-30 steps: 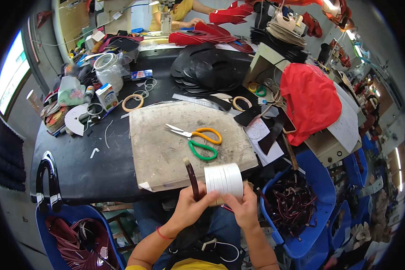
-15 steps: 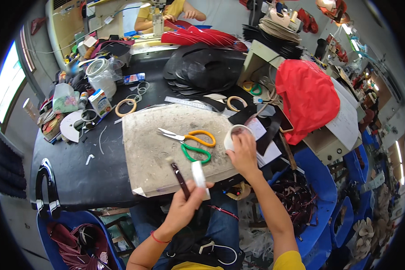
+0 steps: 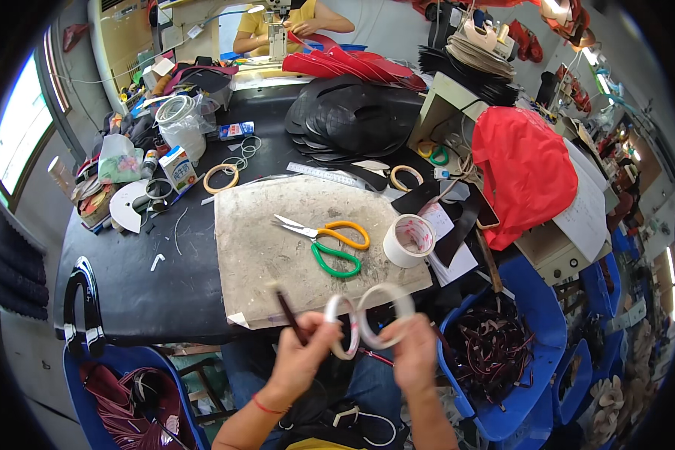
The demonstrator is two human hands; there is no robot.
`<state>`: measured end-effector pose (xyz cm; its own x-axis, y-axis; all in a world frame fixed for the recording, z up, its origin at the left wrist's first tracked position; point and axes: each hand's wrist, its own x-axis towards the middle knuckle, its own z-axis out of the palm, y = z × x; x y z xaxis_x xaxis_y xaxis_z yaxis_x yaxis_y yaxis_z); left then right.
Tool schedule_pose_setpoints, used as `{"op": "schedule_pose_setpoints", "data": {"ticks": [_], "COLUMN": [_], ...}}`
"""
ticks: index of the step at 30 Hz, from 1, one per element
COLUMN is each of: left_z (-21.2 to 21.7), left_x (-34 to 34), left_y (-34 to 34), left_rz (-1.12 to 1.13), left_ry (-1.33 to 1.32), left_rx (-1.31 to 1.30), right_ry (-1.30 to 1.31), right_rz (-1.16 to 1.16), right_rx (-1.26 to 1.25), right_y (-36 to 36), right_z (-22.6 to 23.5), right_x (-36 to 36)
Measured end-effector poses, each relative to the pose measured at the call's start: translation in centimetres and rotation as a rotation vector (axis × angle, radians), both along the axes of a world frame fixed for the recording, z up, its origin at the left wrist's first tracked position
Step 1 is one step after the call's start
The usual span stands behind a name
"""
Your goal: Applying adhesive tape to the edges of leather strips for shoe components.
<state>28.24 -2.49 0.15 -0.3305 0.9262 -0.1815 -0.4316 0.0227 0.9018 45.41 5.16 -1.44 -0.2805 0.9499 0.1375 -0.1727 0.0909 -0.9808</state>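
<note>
My left hand is closed around a dark maroon strip with a pale tip and a narrow white tape roll. My right hand grips another white tape roll, slightly blurred, right beside the first one; whether the two rolls touch I cannot tell. Both hands are over the front edge of a worn pale board. Scissors with one orange and one green handle lie spread on that board. A wider white tape roll stands at its right side.
Blue bins holding dark strips and maroon pieces flank my legs. Black cut pieces are stacked at the back, near a ruler. A red bag covers a machine at right. Across the table, another person handles red pieces.
My right hand has come away from the wide tape roll, back toward me, and now holds a narrower roll next to the left hand's. The wide roll stays on the board.
</note>
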Motion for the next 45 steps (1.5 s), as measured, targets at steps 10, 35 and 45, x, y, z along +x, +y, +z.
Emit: {"op": "schedule_pose_setpoints", "data": {"ticks": [10, 35, 45], "left_z": [-2.6, -13.8, -16.4], "left_x": [-0.9, -4.6, -5.7], "left_y": [-1.6, -30.6, -36.8], "left_rz": [0.154, 0.767, 0.897], "left_ry": [0.195, 1.290, 1.414], "left_rx": [0.028, -1.353, -1.328], "right_ry": [-1.104, 0.098, 0.437], "right_rz": [-0.184, 0.603, 0.850], "right_rx": [1.188, -0.339, -0.557], "right_y": [16.4, -5.5, -5.6], "right_z": [-0.6, -4.9, -4.8], "right_x": [-0.1, -0.4, -0.4]}}
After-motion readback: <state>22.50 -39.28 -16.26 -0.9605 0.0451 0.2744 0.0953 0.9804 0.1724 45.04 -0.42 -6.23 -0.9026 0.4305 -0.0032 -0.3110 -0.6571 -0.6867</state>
